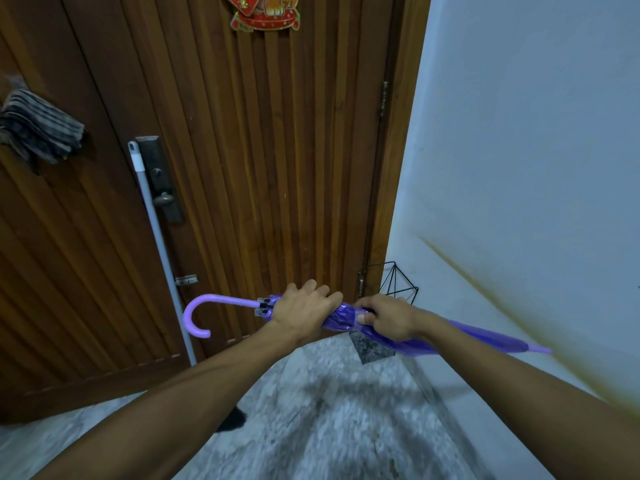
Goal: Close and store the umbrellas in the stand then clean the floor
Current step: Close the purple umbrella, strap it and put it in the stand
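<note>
**Both hands grip folded purple umbrella in front of door**

Purple umbrella (485, 339) folded, held roughly level across the middle of the view, above the speckled floor (329, 410). Hooked handle (199, 315) points left, tip points right toward the white wall (519, 168).

Left hand (304, 311) wrapped around the bunched canopy near the handle end, fingers curled over the top, closed on the umbrella. Right hand (389, 317) just beside it to the right, also closed around the canopy, thumb pressed on the purple fabric. The hands are close together, nearly touching.

Black wire stand (398, 282) sits in the far right corner, where the wall meets the wooden door (277, 150), partly hidden behind the right hand and umbrella. A dark speckled block under it is visible below the umbrella.

White pole (156, 237) leans against the door at left, beside the lock plate (162, 178). Striped grey cloth (38, 129) hangs at far left. Red decoration (266, 12) at top of door. Floor is blurred.
</note>
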